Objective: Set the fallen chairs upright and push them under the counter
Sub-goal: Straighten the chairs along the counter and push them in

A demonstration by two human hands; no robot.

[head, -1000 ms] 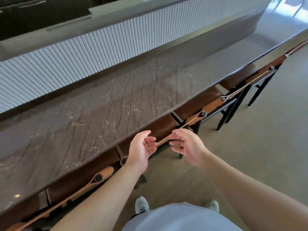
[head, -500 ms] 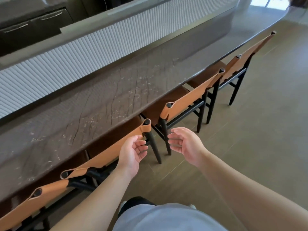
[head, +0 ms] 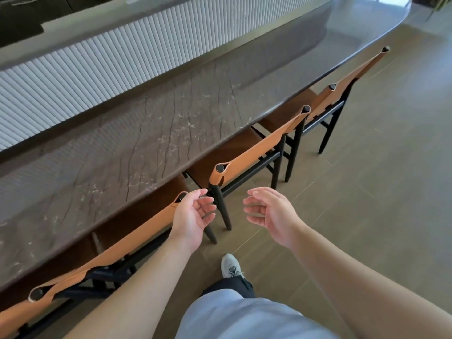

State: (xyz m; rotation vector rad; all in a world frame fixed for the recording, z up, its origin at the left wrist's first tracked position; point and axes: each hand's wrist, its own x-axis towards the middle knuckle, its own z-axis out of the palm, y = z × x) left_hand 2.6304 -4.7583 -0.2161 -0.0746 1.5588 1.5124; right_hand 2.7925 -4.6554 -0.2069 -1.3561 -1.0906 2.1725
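Several chairs with tan leather backs and black legs stand upright in a row, their seats tucked under the dark marble counter (head: 151,133). The nearest chair (head: 137,238) is at my left, a second chair (head: 254,152) stands ahead, and a third chair (head: 342,89) is farther right. My left hand (head: 193,216) hovers just beside the right top corner of the nearest chair's back, fingers loosely curled, holding nothing. My right hand (head: 269,214) hangs in the air over the floor, fingers relaxed and empty.
A white ribbed panel (head: 122,55) runs along the counter's far side. Brown tiled floor (head: 367,192) stretches to the right. My grey shoe (head: 231,266) is on the floor below my hands. Another chair back (head: 17,314) shows at the lower left edge.
My view has pulled back from the counter, showing more of the chairs and floor. Both hands have come off the chair back and moved slightly apart.
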